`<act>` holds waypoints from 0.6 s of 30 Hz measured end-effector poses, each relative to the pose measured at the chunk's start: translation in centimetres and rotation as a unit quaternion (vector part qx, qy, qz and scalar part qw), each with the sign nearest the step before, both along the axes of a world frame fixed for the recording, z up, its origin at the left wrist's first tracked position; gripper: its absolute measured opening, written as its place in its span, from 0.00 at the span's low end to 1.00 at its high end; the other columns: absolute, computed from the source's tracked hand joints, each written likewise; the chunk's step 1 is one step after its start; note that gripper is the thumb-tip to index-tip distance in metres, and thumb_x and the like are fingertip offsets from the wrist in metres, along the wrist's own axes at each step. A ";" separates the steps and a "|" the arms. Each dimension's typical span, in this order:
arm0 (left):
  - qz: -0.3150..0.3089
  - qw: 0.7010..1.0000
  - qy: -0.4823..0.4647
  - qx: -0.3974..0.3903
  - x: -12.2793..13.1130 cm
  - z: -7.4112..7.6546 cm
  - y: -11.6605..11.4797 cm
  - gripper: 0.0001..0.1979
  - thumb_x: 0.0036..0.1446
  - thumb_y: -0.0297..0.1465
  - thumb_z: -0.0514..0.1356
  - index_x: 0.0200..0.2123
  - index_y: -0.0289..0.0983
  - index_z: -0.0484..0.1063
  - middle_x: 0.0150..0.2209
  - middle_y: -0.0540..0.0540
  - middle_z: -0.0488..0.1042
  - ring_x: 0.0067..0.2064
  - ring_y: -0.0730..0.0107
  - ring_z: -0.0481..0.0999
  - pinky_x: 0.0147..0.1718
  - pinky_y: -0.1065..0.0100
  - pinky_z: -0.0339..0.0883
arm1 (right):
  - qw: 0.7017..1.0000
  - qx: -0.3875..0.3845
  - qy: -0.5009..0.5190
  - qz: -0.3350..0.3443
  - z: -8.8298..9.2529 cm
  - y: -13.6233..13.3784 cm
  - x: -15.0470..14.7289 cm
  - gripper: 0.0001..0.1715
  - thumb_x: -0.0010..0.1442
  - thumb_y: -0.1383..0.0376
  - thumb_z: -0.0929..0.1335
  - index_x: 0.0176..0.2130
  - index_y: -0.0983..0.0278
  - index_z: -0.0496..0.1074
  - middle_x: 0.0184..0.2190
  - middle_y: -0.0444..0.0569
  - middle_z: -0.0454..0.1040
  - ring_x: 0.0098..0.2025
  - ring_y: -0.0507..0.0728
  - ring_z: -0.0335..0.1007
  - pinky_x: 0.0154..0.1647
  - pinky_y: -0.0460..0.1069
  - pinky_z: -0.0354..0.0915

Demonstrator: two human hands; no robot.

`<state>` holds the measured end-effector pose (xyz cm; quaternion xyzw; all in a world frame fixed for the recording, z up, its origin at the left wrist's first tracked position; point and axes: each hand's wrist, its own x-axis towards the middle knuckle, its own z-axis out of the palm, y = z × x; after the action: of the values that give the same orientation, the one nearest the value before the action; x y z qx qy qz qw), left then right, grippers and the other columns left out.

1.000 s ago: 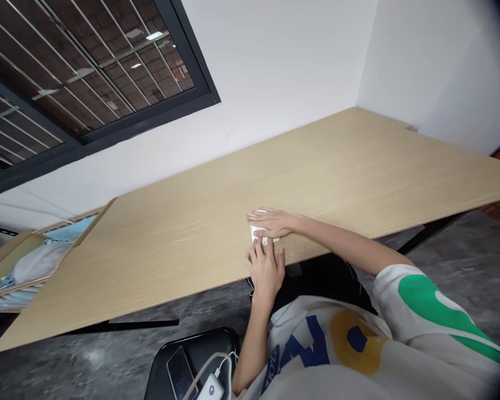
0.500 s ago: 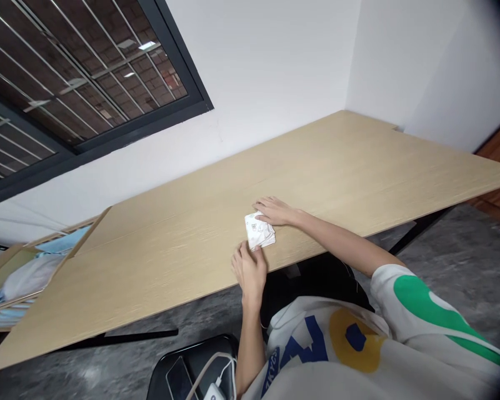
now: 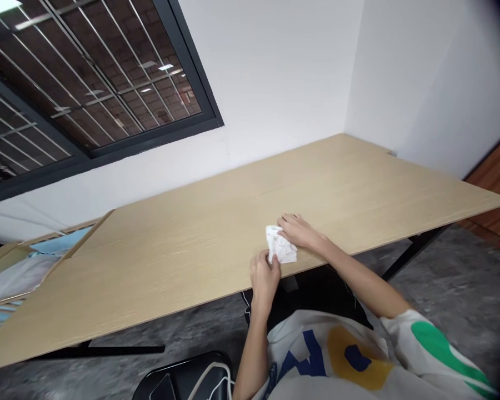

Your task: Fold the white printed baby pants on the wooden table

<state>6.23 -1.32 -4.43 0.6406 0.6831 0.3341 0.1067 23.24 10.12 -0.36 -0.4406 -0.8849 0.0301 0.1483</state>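
Left hand (image 3: 265,274): half-curled, thumb on the near-left edge of the white folded paper (image 3: 281,245); can't tell if it's pinching. Right hand (image 3: 299,230): fingers bent, thumb side against the paper's far-right part, grip unclear. Paper is on the table (image 3: 183,244) near the front edge, between the hands: up-right of the left, down-left of the right. Both touch, neither clearly nearer. Roughly square, no clear long axis. Farther out: black chair (image 3: 183,369) below, window (image 3: 120,72) above. Vs 1.0 s ago: right hand no longer flat over paper, more paper exposed.
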 end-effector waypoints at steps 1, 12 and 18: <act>-0.030 0.999 -0.022 0.007 0.8 -0.2 -0.4 0.13 0.66 0.33 0.56 0.47 0.36 0.76 0.45 0.39 0.81 0.49 0.55 0.78 0.54 0.54 0.70 | 1.000 -0.004 0.018 -0.019 -0.1 -1.2 1.4 0.11 0.72 0.62 0.65 0.48 0.67 0.73 0.51 0.62 0.75 0.54 0.66 0.71 0.57 0.58 0.61; -0.390 0.891 -0.232 -0.009 11.3 0.8 -5.8 0.19 0.61 0.34 0.63 0.55 0.38 0.75 0.53 0.41 0.79 0.52 0.62 0.78 0.54 0.60 0.74 | 0.915 -0.119 0.295 -0.247 1.7 -17.4 19.8 0.19 0.67 0.45 0.67 0.39 0.56 0.75 0.33 0.46 0.78 0.32 0.58 0.72 0.31 0.50 0.66; -0.503 0.843 -0.187 0.038 14.2 2.6 -5.7 0.23 0.60 0.44 0.67 0.56 0.41 0.77 0.57 0.42 0.79 0.57 0.60 0.78 0.63 0.58 0.67 | 0.812 -0.063 0.450 -0.368 1.2 -20.4 21.9 0.21 0.52 0.43 0.76 0.34 0.55 0.78 0.29 0.50 0.78 0.26 0.61 0.70 0.23 0.53 0.64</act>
<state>20.41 -7.01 -1.86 0.8251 0.2210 0.3734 0.3617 45.17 -10.26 0.88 -0.6788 -0.4875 0.2237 0.5015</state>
